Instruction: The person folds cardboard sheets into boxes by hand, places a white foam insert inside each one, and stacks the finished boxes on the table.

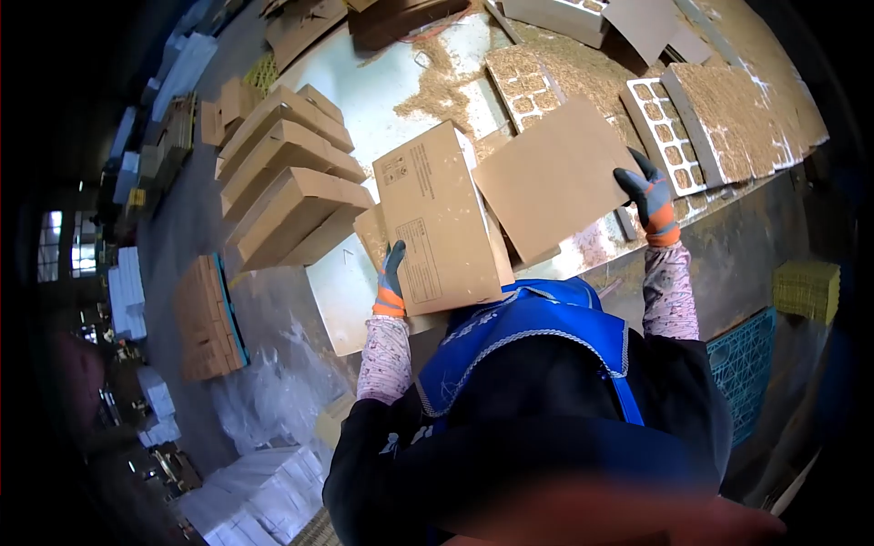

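Count: one printed brown cardboard carton (432, 218), one plain flat brown cardboard sheet (551, 177), at least three brown cardboard boxes (305, 196) in a row at 10 o'clock, at least two white cell trays (665, 132) toward 1 and 2 o'clock. Left hand (391, 278), grey-and-orange glove, grips the carton's lower-left edge; carton extends toward its 1 o'clock. Right hand (651, 196), matching glove, pinches the sheet's right edge; sheet extends toward 9 o'clock, its left edge just beside the carton. Pale tabletop (360, 91): near edge runs 8 to 2 o'clock; bare patch at carton's 11 o'clock.
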`<act>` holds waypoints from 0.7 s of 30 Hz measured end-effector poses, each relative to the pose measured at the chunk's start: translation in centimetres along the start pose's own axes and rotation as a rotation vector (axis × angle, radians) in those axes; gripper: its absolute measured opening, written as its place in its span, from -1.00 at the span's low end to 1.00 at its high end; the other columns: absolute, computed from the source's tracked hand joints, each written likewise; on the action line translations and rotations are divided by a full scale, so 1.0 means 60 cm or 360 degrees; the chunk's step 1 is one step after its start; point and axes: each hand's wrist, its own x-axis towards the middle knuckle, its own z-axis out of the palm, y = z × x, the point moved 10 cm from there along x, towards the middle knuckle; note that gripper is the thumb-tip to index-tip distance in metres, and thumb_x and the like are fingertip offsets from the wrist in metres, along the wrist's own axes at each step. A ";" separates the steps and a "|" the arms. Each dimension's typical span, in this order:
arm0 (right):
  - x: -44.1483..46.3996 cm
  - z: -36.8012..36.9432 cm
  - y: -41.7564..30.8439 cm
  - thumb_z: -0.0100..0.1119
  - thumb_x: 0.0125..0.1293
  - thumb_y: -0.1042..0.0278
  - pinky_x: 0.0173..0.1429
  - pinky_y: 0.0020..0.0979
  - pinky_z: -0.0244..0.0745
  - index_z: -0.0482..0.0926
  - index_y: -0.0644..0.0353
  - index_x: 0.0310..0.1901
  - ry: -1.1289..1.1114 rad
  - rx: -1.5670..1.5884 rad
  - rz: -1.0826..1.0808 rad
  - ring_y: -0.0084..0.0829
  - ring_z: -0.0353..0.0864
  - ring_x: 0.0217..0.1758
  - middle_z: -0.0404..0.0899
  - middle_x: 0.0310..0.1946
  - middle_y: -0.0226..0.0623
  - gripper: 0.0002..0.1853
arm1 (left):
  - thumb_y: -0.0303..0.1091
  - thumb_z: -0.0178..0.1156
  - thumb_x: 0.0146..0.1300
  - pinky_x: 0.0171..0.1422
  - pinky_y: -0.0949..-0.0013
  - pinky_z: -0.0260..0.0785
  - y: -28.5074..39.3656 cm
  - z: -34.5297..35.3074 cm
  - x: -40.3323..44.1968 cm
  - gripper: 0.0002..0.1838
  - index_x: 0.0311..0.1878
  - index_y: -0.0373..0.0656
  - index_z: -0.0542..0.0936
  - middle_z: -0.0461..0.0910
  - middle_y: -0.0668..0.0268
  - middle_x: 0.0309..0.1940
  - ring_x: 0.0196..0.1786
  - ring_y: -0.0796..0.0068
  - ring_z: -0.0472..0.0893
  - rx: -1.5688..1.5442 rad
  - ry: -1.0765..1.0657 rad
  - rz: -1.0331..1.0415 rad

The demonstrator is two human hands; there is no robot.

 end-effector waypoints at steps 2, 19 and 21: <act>-0.016 -0.012 -0.005 0.25 0.12 0.38 -0.09 -0.52 0.50 0.40 0.46 0.14 0.0018 -0.0010 -0.0070 -0.50 0.60 -0.16 0.60 -0.13 -0.19 -0.45 | -0.20 0.02 0.33 0.02 0.34 0.50 -0.004 -0.012 0.003 -0.55 0.21 -0.21 0.36 0.52 0.18 0.02 -0.03 0.34 0.58 -0.0114 -0.0053 -0.0014; -0.022 0.295 -0.052 0.37 0.03 0.33 -0.45 -0.61 0.39 0.53 0.26 -0.08 -0.0495 -0.0506 -0.0107 -0.65 0.53 -0.46 0.59 -0.41 -0.41 -0.60 | -0.15 0.05 0.33 -0.09 0.43 0.50 -0.008 0.044 -0.024 -0.58 0.10 -0.28 0.47 0.60 0.25 -0.12 -0.14 0.46 0.61 0.0231 -0.0475 0.0195; -0.017 0.299 -0.052 0.40 0.04 0.31 -0.48 -0.60 0.37 0.47 0.24 0.00 -0.0283 -0.0018 0.0036 -0.60 0.57 -0.44 0.61 -0.39 -0.35 -0.51 | -0.15 0.06 0.33 -0.07 0.42 0.50 -0.009 0.047 -0.034 -0.57 0.12 -0.28 0.45 0.59 0.25 -0.09 -0.11 0.44 0.60 0.0091 -0.0478 0.0168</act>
